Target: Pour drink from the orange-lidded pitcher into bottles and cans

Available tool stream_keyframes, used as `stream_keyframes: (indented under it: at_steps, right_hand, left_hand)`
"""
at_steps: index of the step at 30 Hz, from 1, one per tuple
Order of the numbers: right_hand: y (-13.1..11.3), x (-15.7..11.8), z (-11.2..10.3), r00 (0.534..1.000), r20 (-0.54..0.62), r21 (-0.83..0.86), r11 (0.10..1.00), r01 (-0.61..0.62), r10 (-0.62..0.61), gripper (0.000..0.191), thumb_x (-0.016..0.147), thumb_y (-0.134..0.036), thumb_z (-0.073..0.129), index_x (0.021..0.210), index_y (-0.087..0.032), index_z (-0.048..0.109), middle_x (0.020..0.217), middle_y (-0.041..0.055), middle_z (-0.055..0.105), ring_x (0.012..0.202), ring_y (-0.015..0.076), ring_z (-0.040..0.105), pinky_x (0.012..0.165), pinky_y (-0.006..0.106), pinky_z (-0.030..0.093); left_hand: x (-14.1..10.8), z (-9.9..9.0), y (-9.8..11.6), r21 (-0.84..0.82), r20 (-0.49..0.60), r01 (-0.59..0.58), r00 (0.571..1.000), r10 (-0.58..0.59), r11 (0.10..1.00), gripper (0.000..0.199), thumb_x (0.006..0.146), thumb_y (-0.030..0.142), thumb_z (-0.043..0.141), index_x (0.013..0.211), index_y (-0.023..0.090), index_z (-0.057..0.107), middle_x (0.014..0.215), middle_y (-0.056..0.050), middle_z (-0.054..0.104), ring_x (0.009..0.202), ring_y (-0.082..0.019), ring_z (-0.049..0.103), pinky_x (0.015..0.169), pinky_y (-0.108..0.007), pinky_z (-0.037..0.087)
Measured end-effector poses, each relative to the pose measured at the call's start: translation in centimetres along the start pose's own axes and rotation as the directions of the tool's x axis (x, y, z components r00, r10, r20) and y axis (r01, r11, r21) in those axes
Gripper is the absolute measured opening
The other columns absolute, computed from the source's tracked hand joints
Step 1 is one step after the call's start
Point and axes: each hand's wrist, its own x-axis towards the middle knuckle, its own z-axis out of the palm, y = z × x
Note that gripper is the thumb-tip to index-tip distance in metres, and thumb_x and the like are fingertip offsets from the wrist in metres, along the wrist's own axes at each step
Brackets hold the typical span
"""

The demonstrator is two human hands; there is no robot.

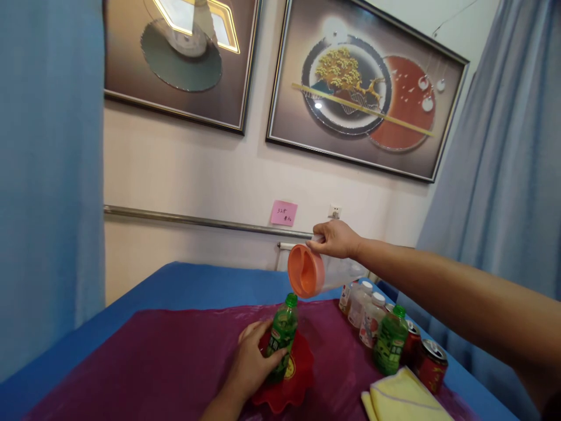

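Counter [184, 282]: wrapped in a blue cover [228, 286] that shows along the far, left and right edges.
Sheet: 1 glossy maroon sheet [175, 356] spread over the cover, short of the far edge.
Red dish: 1 scalloped red dish [304, 365] with a gold emblem, flat on the sheet, well in from the far edge; 1 green bottle [283, 330] upright over it, base contact unclear.
Right edge: a row on the sheet, starting towards the far right corner: 3 clear bottles [371, 323], 1 second green bottle [389, 345], at least 2 red cans [430, 369].
Yellow cloth: 1 folded yellow cloth [403, 399], near side of that row.
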Motion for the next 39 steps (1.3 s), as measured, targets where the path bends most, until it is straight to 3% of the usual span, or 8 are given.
stream_keyframes:
  at_steps: [30, 39]
  right_hand:
    - [-0.47, -0.05, -0.05, 1.0, 0.012, -0.002, 1.0, -0.003, 0.003, 0.036, 0.082, -0.049, 0.057, 0.06, -0.022, 0.048, 0.054, -0.0021, 0.051, 0.052, 0.0118, 0.037, 0.053, 0.028, 0.022]
    - [-0.33, -0.07, 0.2, 1.0, 0.018, 0.0, 1.0, -0.003, 0.003, 0.035, 0.082, -0.049, 0.058, 0.061, -0.022, 0.051, 0.056, -0.0008, 0.053, 0.052, 0.0126, 0.039, 0.053, 0.029, 0.023]
  left_hand:
    - [-0.02, 0.0, 0.1, 0.002, 0.03, 0.021, 0.999, -0.021, 1.0, 0.063, 0.061, 0.034, 0.079, 0.121, 0.016, 0.07, 0.123, -0.014, 0.068, 0.12, -0.034, 0.059, 0.107, -0.049, 0.042]
    - [0.01, -0.07, 0.17, 0.009, -0.01, -0.008, 1.0, 0.008, 1.0, 0.06, 0.058, 0.033, 0.081, 0.117, 0.022, 0.072, 0.118, -0.011, 0.071, 0.116, -0.034, 0.062, 0.104, -0.05, 0.046]
